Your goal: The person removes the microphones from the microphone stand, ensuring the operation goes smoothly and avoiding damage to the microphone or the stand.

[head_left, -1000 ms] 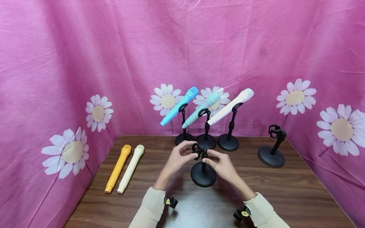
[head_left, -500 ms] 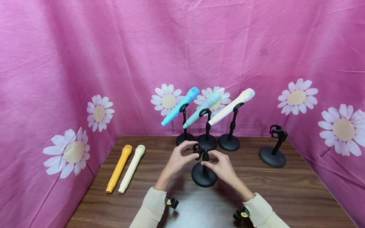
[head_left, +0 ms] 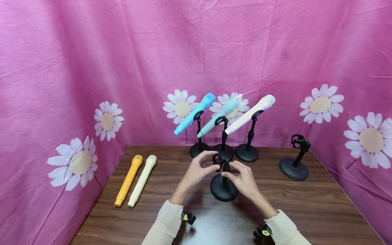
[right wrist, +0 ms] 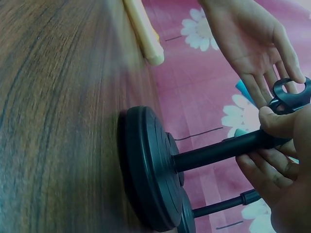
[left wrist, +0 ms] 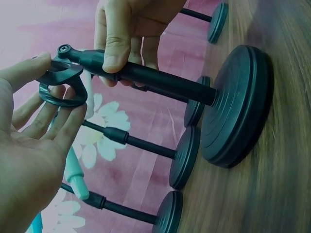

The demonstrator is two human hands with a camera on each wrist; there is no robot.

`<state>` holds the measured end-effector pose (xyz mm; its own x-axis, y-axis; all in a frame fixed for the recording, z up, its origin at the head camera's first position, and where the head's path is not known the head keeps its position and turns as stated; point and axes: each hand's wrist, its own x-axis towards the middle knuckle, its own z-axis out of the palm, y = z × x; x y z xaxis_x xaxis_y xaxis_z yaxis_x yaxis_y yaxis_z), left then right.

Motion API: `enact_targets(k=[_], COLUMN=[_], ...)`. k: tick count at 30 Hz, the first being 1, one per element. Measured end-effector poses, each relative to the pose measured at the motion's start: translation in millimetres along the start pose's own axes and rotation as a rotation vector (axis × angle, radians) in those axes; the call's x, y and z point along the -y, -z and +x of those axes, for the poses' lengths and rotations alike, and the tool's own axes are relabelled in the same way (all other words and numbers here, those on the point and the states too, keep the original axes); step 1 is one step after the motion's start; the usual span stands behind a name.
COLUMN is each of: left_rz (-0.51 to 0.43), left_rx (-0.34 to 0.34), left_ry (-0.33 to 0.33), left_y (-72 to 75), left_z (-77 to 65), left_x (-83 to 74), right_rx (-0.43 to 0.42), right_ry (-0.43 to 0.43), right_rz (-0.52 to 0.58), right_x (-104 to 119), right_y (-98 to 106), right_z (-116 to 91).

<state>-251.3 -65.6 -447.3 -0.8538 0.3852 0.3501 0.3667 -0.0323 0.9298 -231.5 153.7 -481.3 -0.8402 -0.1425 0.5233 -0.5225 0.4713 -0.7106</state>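
Observation:
In the middle of the table a black desktop microphone stand (head_left: 224, 189) stands between the hands. My left hand (head_left: 199, 172) pinches its ring-shaped clip (left wrist: 62, 87) between thumb and fingers. The right hand (head_left: 245, 179) holds the upper pole (left wrist: 163, 83), thumb on one side and fingers on the other, just below the clip's joint. Behind are three more stands bearing a blue microphone (head_left: 194, 114), a mint green microphone (head_left: 216, 118) and a white microphone (head_left: 250, 114), all tilted.
An orange microphone (head_left: 128, 180) and a cream microphone (head_left: 142, 181) lie side by side at the left of the wooden table (head_left: 306, 207). At the right stands another black stand (head_left: 294, 168) with a bare clip. Pink flowered cloth (head_left: 153, 51) hangs behind and at both sides.
Both hands and the stand they hold have shifted slightly to the right. Their grips on the clip and the pole look much the same.

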Motion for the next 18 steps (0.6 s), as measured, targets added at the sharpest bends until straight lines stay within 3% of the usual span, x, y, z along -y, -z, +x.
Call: enact_targets(k=[18], left_rz=[-0.050], left_rx=[0.060], left_ry=[-0.018], left_y=[-8.8], left_z=[7.5], left_x=[-3.9], right_rx=[-0.057], right_ry=[-0.009], right_rz=[-0.080], right_x=[-8], right_y=[23], right_z=[-3])
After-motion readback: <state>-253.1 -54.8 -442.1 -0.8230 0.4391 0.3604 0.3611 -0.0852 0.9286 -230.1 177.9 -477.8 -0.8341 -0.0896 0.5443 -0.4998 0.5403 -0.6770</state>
